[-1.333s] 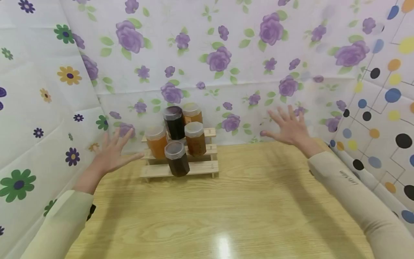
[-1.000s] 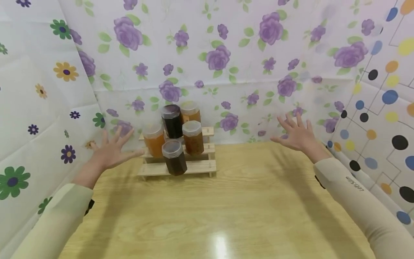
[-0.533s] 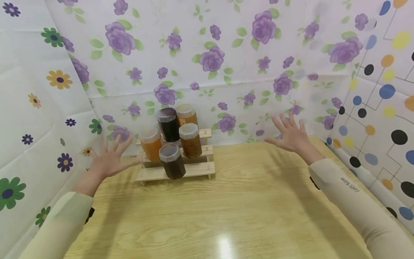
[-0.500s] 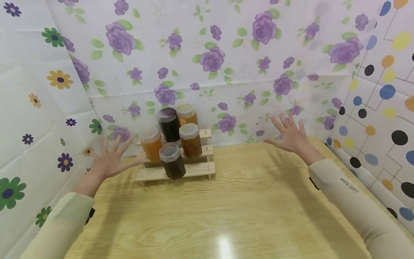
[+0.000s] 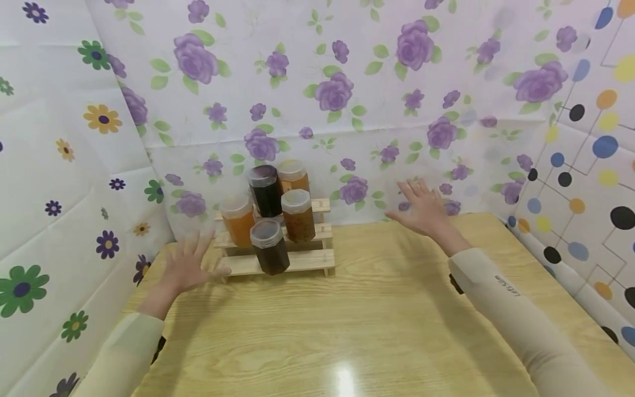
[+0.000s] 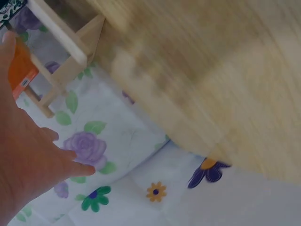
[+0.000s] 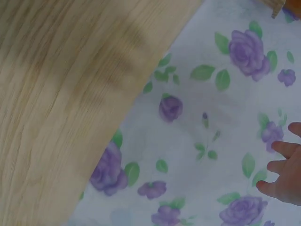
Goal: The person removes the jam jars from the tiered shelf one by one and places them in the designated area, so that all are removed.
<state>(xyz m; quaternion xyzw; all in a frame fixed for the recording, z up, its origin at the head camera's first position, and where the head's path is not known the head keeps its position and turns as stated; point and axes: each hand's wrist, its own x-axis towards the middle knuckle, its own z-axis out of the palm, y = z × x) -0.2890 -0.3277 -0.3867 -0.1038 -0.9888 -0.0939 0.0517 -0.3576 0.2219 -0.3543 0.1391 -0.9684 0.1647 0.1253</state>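
Observation:
My left hand (image 5: 186, 267) hovers with spread fingers at the left end of a stepped wooden rack (image 5: 312, 259), holding nothing. Its thumb overlaps the lowest step in the head view. Farther right, my right hand (image 5: 424, 212) is raised over the table's back part, fingers apart, nothing in it. On the rack stand lidded jars: a dark jar (image 5: 271, 253) on the lowest step, an orange jar (image 5: 238, 223) and a speckled brown jar (image 5: 300, 220) on the middle one. Behind them are a black jar (image 5: 265, 193) and an amber jar (image 5: 295, 175), the latter partly hidden.
The wooden table (image 5: 322, 325) reaches back to a cloth with purple roses (image 5: 334, 92). A flowered cloth (image 5: 54, 165) hangs on the left, and a dotted cloth (image 5: 590, 182) on the right.
Both hands have come inward and lower, the left moving right and nearer me, the right moving left. The jars and rack stay in place; the head view has shifted slightly.

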